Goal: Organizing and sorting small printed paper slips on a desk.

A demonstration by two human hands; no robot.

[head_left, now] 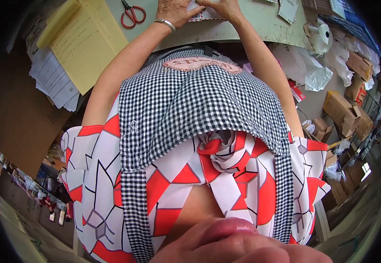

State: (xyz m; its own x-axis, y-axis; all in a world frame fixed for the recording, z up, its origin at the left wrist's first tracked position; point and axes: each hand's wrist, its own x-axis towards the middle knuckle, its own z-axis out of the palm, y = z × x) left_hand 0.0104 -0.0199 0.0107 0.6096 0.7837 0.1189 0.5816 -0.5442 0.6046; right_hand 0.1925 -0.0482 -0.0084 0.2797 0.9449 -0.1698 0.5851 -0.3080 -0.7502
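At the top edge of the head view, both hands are together over a white paper-like piece with a red and blue striped edge (207, 14), on the pale green table (175, 36). My left hand (174, 10), with a silver bangle at the wrist, holds the piece from the left. From the right my right hand (226, 7) grips it, its thumb stretched across toward the left hand. The frame's upper edge cuts off part of the fingers. To the left of my left hand lie scissors with red handles (133, 17).
Yellow sheets with handwriting (89, 44) and white papers (55, 79) lie on the left. Small zigzag-edged pieces (288, 9) lie at the table's right, near a white roll (321, 37). Plastic bags (315, 74) and cardboard boxes (340, 111) fill the right side.
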